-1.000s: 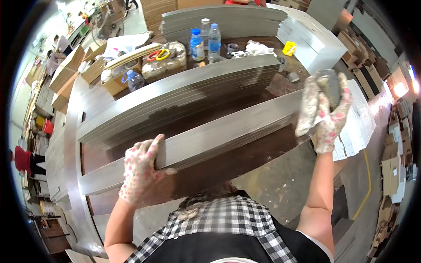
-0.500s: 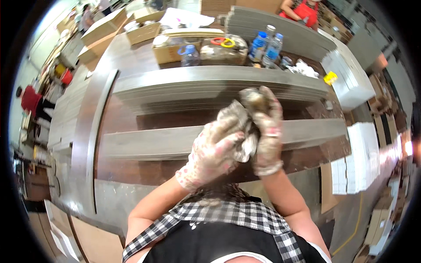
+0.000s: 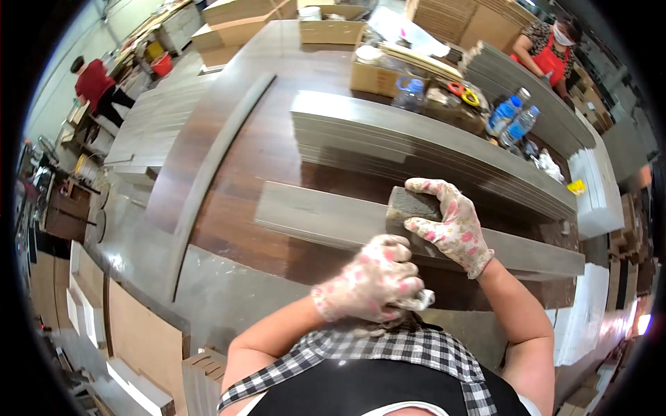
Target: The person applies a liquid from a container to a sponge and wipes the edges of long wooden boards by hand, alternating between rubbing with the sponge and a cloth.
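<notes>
At the centre right of the frame, the gloved right hand point(image 3: 447, 229) closes its grip around a grey sanding block point(image 3: 409, 206) pressed on a long grey plank point(image 3: 347, 222) lying across the brown bench point(image 3: 236, 173). Below it, the gloved left hand point(image 3: 374, 281) is clenched on a small crumpled rag point(image 3: 420, 300). A stack of grey planks point(image 3: 416, 149) lies just beyond.

Workshop; dark wood table point(image 3: 229, 139), cardboard boxes point(image 3: 236, 24) behind.
</notes>
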Demonstrator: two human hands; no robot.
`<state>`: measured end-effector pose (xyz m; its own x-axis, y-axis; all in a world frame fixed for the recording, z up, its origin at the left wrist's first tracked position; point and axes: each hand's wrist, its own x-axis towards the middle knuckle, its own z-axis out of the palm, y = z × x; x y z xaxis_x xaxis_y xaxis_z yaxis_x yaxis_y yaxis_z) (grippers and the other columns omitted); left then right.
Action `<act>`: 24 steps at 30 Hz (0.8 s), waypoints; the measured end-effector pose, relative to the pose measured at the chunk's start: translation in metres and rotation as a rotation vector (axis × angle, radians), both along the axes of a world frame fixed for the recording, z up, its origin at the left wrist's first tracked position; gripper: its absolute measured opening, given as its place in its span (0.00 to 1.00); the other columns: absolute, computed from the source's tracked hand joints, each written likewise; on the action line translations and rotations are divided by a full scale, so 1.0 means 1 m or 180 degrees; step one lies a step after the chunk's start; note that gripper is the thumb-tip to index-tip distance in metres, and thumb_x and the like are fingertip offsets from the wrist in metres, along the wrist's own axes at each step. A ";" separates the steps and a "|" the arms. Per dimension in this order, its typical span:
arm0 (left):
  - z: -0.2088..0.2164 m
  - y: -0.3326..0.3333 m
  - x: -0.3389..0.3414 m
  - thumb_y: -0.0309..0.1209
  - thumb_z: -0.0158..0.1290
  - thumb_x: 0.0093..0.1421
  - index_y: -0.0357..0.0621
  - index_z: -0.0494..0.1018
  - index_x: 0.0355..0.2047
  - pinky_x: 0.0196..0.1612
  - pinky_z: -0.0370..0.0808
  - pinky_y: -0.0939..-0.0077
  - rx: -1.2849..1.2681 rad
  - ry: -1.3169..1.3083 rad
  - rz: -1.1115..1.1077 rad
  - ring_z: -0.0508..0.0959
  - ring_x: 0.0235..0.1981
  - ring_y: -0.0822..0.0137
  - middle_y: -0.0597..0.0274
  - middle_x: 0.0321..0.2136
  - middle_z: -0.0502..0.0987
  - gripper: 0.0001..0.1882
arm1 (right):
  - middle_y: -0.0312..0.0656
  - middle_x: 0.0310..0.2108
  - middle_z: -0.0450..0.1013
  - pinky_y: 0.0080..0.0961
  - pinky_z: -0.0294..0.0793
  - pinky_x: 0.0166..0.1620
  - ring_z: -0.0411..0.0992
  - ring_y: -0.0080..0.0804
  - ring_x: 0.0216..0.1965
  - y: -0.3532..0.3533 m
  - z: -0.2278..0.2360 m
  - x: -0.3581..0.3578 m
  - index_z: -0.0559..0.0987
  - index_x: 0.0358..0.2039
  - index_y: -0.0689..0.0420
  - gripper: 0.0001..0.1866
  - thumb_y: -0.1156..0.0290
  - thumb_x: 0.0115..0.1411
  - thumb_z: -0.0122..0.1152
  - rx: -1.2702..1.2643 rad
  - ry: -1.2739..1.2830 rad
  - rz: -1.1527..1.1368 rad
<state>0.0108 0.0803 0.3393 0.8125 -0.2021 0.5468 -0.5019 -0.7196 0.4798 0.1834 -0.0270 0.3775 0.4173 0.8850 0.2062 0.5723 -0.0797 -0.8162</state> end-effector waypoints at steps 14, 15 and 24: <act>-0.010 0.004 0.000 0.40 0.64 0.40 0.46 0.76 0.30 0.54 0.69 0.51 -0.0230 0.0070 -0.0266 0.76 0.41 0.52 0.59 0.28 0.76 0.17 | 0.49 0.51 0.76 0.36 0.71 0.60 0.74 0.44 0.54 0.156 0.011 -0.051 0.77 0.53 0.58 0.28 0.62 0.51 0.69 -0.0422 -0.0408 0.0980; -0.009 0.004 -0.001 0.40 0.64 0.40 0.46 0.76 0.30 0.54 0.69 0.51 -0.0233 0.0069 -0.0275 0.76 0.41 0.52 0.59 0.28 0.76 0.17 | 0.48 0.50 0.76 0.35 0.71 0.60 0.74 0.43 0.54 0.144 0.011 -0.039 0.77 0.52 0.58 0.29 0.62 0.50 0.70 -0.0430 -0.0564 0.1030; -0.007 0.000 -0.001 0.39 0.66 0.42 0.49 0.79 0.34 0.52 0.74 0.55 -0.0015 -0.0045 0.0080 0.79 0.35 0.60 0.64 0.28 0.79 0.18 | 0.47 0.44 0.79 0.34 0.74 0.56 0.78 0.38 0.49 0.045 0.031 0.009 0.81 0.46 0.57 0.23 0.62 0.50 0.71 -0.0412 -0.0293 0.0508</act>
<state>0.0094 0.0802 0.3322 0.8095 -0.1793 0.5591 -0.4906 -0.7298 0.4761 0.1921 0.0183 0.4085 0.2545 0.9599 0.1173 0.6576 -0.0828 -0.7488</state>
